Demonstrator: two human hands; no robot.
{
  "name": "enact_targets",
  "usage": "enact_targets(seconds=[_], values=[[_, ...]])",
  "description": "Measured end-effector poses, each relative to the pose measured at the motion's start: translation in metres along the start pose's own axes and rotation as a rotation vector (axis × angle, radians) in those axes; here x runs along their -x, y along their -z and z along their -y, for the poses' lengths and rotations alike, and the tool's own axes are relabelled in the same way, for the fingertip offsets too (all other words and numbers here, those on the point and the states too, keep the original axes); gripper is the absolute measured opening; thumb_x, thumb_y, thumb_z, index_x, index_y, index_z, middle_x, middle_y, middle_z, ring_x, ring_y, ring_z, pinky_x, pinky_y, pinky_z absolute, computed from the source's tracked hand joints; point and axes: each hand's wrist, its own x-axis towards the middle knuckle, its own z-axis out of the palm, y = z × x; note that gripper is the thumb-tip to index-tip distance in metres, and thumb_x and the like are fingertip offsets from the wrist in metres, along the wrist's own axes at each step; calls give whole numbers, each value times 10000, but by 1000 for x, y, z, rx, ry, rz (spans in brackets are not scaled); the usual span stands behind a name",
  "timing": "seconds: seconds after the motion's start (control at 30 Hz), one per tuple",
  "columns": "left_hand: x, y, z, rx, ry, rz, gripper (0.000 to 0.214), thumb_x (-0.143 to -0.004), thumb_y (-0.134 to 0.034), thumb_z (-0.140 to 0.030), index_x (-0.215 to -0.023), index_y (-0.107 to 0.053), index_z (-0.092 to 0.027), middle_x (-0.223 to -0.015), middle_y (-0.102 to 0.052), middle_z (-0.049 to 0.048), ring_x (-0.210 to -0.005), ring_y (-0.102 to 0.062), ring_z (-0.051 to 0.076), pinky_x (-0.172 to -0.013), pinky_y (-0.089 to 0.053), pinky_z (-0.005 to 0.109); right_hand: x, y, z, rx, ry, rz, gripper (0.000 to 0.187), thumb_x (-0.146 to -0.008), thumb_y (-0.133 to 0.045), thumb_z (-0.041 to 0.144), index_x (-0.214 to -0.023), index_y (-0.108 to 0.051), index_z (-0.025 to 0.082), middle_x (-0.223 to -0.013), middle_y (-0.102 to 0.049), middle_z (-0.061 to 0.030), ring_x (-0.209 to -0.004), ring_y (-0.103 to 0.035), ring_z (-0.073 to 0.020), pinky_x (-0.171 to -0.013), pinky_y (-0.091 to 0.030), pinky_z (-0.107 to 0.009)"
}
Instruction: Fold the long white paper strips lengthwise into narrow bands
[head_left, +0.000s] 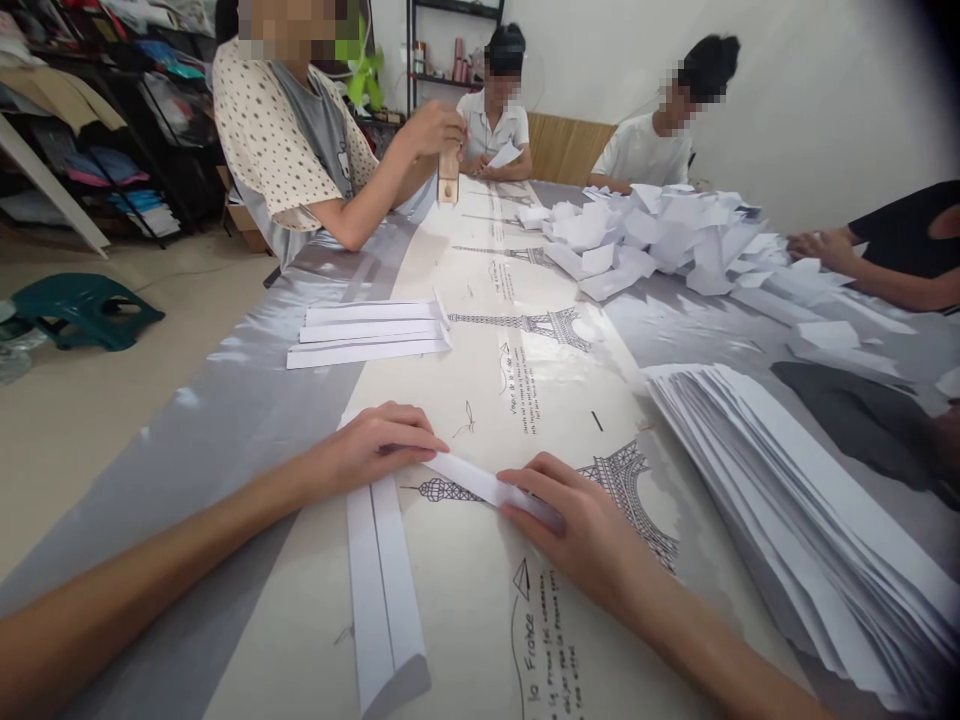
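Observation:
A folded flap of white paper (469,475) stretches between my two hands. My left hand (382,440) pinches its left end, and my right hand (555,500) grips its right end between thumb and fingers. A long white paper strip (386,590) with a lengthwise fold line lies below my left hand, its near end curling up. Whether it is joined to the flap is hidden under my left fingers. Both rest over the printed tablecloth (465,620) with tower drawings.
Several folded paper strips (367,330) lie farther up on the left. A thick stack of paper (795,530) stands at right, with a heap of folded papers (660,235) beyond. Co-workers sit around; one person (300,150) at left holds a wooden block (448,178). A green stool (86,305) stands on the floor.

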Motion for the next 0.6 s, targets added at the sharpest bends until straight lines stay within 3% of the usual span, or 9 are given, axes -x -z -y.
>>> enact_targets(seconds=[0.23, 0.4, 0.6], values=[[-3, -3, 8, -1, 6, -55, 257, -1045, -536, -318, -1020, -769, -214, -976, -701, 43, -885, -647, 167, -788, -491, 280, -6, -3, -17, 83, 136, -10, 252, -1035, -514, 246, -1256, -630, 282, -1072, -566, -51, -745, -570, -156, -680, -506, -314], [-4, -4, 8, -249, -50, -67, 270, -1071, -473, -262, -1025, -736, -224, -973, -686, 30, -924, -620, 178, -894, -438, 358, -10, -6, -22, 101, 197, -19, 229, -1069, -450, 290, -1223, -611, 239, -1062, -548, -69, -794, -565, -174, -684, -497, -313], [-2, -12, 6, -606, -210, -199, 280, -1065, -432, -144, -1002, -697, -206, -1054, -669, 64, -992, -610, 202, -959, -417, 421, -10, -5, -10, 187, 186, -7, 231, -1075, -399, 237, -1113, -623, 196, -993, -522, -75, -810, -540, -193, -656, -470, -313]])
